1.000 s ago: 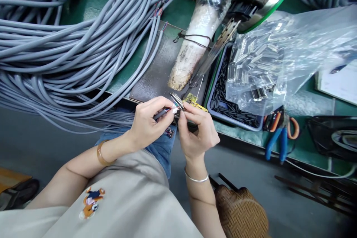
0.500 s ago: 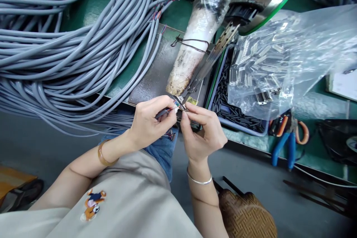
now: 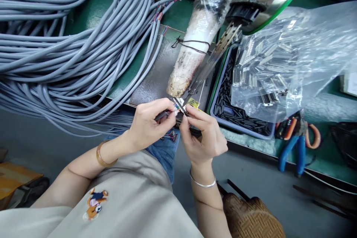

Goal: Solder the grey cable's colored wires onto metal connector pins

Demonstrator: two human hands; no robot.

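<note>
Both hands are drifting slightly rightward: left hand (image 3: 146, 124) pinching the grey cable (image 3: 161, 115), right hand (image 3: 202, 135) gripping the pin connector (image 3: 180, 106); a slipping wire risks seating in a neighbouring pin.

Blue-handled pliers (image 3: 297, 148) beside tray (image 3: 220, 117)

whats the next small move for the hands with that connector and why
Probably steady the multi-pin connector with the right hand while the left hand guides the grey cable end's wires to the pins: both hands pinch them together right below the wrapped tool tip.
</note>
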